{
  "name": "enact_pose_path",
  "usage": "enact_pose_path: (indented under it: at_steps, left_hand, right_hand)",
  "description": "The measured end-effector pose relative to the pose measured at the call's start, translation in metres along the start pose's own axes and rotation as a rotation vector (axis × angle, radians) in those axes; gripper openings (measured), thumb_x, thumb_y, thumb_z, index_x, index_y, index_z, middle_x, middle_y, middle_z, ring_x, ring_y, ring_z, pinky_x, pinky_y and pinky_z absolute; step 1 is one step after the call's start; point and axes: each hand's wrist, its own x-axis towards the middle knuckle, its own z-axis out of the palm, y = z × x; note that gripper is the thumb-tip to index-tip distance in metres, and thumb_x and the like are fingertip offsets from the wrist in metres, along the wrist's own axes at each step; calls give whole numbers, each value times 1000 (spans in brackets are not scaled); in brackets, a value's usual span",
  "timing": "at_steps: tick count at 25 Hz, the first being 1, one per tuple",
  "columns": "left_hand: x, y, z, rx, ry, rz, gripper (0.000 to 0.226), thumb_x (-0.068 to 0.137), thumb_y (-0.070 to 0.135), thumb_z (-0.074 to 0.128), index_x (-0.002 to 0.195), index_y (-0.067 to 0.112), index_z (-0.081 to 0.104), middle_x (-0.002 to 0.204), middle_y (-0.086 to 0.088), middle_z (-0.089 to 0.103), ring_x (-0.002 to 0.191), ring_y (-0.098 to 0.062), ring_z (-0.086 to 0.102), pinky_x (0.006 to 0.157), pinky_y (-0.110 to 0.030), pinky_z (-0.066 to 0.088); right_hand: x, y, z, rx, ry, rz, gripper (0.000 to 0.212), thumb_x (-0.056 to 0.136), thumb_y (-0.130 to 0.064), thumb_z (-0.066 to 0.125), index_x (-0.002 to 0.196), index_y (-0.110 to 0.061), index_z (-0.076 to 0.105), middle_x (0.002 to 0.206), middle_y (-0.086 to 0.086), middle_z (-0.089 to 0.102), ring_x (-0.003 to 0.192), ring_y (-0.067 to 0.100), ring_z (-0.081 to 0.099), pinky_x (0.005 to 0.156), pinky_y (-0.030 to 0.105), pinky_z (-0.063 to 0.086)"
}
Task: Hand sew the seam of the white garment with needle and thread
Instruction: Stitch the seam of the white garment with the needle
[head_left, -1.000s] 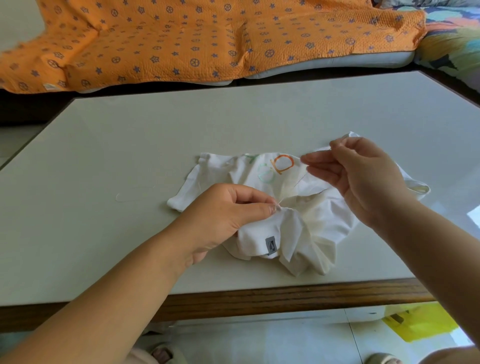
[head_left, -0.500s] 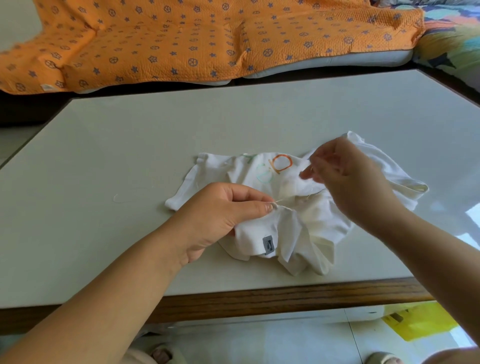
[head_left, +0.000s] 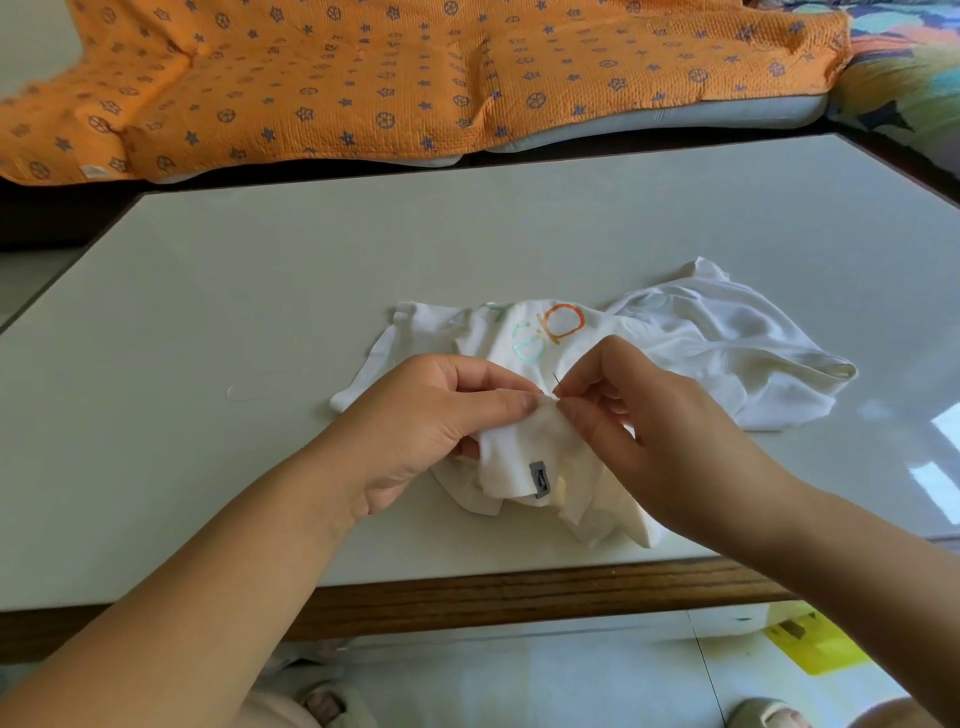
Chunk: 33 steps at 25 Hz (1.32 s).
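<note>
On the pale bench (head_left: 260, 291), the white garment (head_left: 727, 353) lies crumpled near the front edge, with its folded seam lifted between both hands. A second ago the right hand (head_left: 649, 431) was raised away from the cloth. Now it has come back to the seam, so I judge that a new stitch begins. Its grip is closed on the needle (head_left: 555, 380), which stands at the fold. The left hand (head_left: 431, 421) pinches the cloth just beside it.

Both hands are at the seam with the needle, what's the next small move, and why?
Probably push the needle through the fold of the garment that the left hand pinches; the right hand pinches it right at that fold.
</note>
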Motion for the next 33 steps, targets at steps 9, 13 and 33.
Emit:
enact_pose_path:
  at_steps: [9,13,33]
  left_hand:
    - [0,2,-3,76,48,71,11,85,14,70,80,22,75,75,7,74,67,-2,65,56,-15,48]
    - [0,2,-3,88,45,70,12,85,15,70,78,23,75,76,7,73,67,-2,64,55,-14,47]
    - [-1,3,-3,38,-6,40,12,84,15,69,77,22,76,76,6,72,67,-4,64,56,-16,48]
  right_hand:
    - [5,-10,-14,286,-91,262,12,94,-13,58,92,-21,67,61,3,66,52,13,62,55,19,50]
    - [4,-11,-14,296,-119,298,18,93,-12,58,88,-23,71,57,2,63,49,10,59,54,16,48]
    - [3,-16,-16,315,-147,293,18,92,-10,59,86,-22,71,56,4,62,48,8,58,54,15,48]
